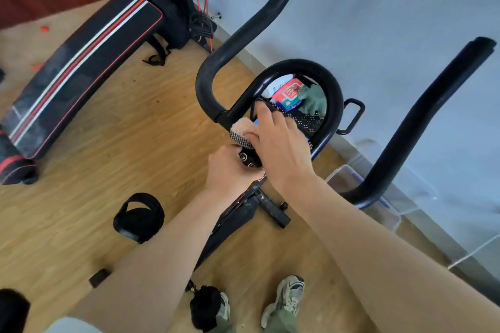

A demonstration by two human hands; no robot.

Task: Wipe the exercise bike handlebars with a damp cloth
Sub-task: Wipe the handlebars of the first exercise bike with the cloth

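Home workout room: sit-up bench (78, 67), exercise bike handlebars (243, 32), wood floor (140, 143).

black handlebars (205, 81), peachy cloth (243, 127) with a speckled black-white edge, black bench (81, 67) with red and white stripes, woodgrain floor (135, 138)

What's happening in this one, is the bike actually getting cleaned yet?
A person stands over an exercise bike. Their right hand holds a peach cloth against the middle of the black handlebars, close to the bolted clamp, so wiping looks under way there. The left hand grips the post just under that clamp, apparently steadying it. Neither hand is on the long outer grips.
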